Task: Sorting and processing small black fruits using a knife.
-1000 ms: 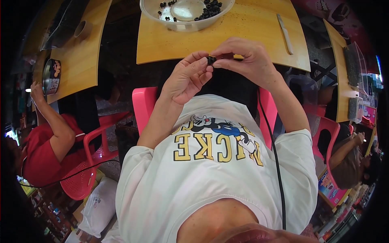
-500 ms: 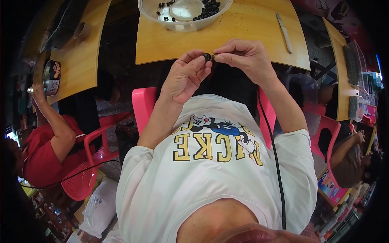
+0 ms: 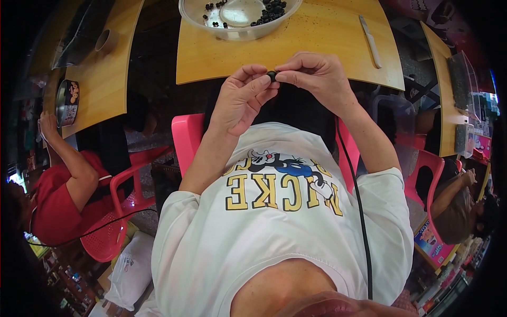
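Note:
Over my lap, just off the table's near edge, my left hand (image 3: 244, 99) pinches a small black round piece (image 3: 271, 76) between thumb and fingertips. My right hand (image 3: 318, 80) comes in from the other side, its thumb and forefinger closed together against that piece. Anything between the right fingertips is too small to make out. Beyond both hands, a clear plastic bowl (image 3: 237, 33) on the table holds several similar black pieces (image 3: 270, 13).
A pale knife (image 3: 371, 45) lies on the wooden table (image 3: 317, 42) at the right. Dark crumbs dot the tabletop. A black cable (image 3: 362, 211) runs down my front. At the left, a person in red (image 3: 66, 190) sits by another table; another person sits at the right.
My right fingertips have moved slightly left and now touch the black piece. A small gap with something tiny showed there before. The left hand has barely moved.

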The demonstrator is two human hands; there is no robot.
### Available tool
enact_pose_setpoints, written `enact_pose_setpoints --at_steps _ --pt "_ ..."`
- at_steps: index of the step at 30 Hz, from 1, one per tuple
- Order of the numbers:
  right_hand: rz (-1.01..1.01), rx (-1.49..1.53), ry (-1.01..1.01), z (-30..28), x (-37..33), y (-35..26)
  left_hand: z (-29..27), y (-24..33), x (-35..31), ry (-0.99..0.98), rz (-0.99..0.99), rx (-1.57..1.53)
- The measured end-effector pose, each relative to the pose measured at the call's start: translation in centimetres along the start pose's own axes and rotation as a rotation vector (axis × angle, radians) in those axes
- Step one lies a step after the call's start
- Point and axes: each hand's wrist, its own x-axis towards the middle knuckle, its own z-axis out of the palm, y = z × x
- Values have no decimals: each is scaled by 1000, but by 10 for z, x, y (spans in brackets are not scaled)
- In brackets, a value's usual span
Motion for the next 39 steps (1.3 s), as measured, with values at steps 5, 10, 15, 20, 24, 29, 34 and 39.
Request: enact_pose_setpoints --at_steps 5,10,15,20,24,29,34,39 --pt "16 65 -39 0 1 4 -2 0 1 -26 41 50" --pt "49 234 -149 -5 5 7 -3 2 1 -98 4 69" --pt "102 300 -194 -8 4 3 -3 3 0 -88 -37 17" --pt "108 289 -173 -6 2 8 -5 0 2 -17 -55 -43" --pt "152 400 -85 -6 3 22 -9 1 4 17 -53 -95" --pt "203 343 -126 -25 -1 37 -14 13 3 -57 34 -112" --pt "328 -105 -425 -27 -6 41 -22 19 6 -91 42 -142" --pt "-109 -710 -421 1 -7 115 -21 21 8 -100 9 -165"
